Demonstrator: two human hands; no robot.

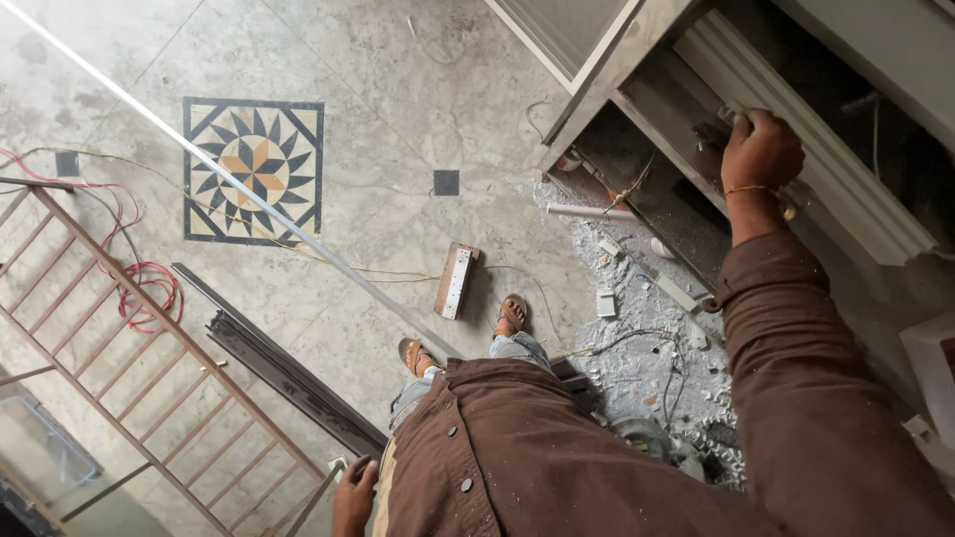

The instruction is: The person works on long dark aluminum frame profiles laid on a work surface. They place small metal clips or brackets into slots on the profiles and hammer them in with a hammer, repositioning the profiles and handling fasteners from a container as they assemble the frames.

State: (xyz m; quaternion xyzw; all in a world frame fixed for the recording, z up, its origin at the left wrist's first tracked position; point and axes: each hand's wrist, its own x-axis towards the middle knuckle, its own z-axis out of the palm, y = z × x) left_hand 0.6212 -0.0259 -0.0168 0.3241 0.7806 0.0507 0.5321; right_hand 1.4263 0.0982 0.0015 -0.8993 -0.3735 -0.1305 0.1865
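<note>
View from above: the right hand [761, 149], raised up-right, closes its fingers over the long pale grey metal frame channel [796, 139], whose axis runs diagonally. The left hand [355, 494], low, grips the thin grey metal bar [316, 497].

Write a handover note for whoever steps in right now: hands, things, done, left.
Right hand: raised, fingers curled over the pale metal frame at upper right.
Left hand: low, gripping the top of the ladder.
Below on the floor: power strip, red cable, dark rail, metal shavings under the frame.
Done: cutting, judging by the shavings.
Left: cannot tell; the frame is in hand.
</note>
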